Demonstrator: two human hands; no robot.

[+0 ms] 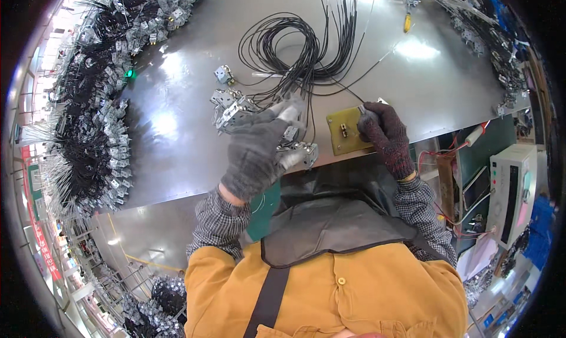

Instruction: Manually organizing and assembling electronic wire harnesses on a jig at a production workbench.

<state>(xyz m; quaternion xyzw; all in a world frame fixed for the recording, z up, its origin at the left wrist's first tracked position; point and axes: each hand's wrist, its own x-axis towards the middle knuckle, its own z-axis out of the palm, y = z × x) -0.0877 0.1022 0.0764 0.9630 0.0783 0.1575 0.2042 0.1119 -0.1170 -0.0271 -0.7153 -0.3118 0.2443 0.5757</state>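
My left hand (256, 152), in a grey glove, reaches over a cluster of silvery metal latches (233, 109) with black cables attached. Motion smears its fingers, and one latch (308, 154) shows beside the thumb. My right hand (386, 134), in a dark red-flecked glove, is closed at the right side of a yellowish fixture plate (342, 142). A thin black cable (351, 91) runs into its pinched fingers, where a bit of metal shows. The plate lies at the table's near edge and carries a small brass-coloured piece in its middle.
Coiled black cables (283, 43) spread over the metal table (183, 167). Heaps of cabled latches (94, 120) line the left edge, with more at the right (471, 37). A yellow-handled tool (407, 22) lies far right. A white control box (512, 190) stands beyond my right arm.
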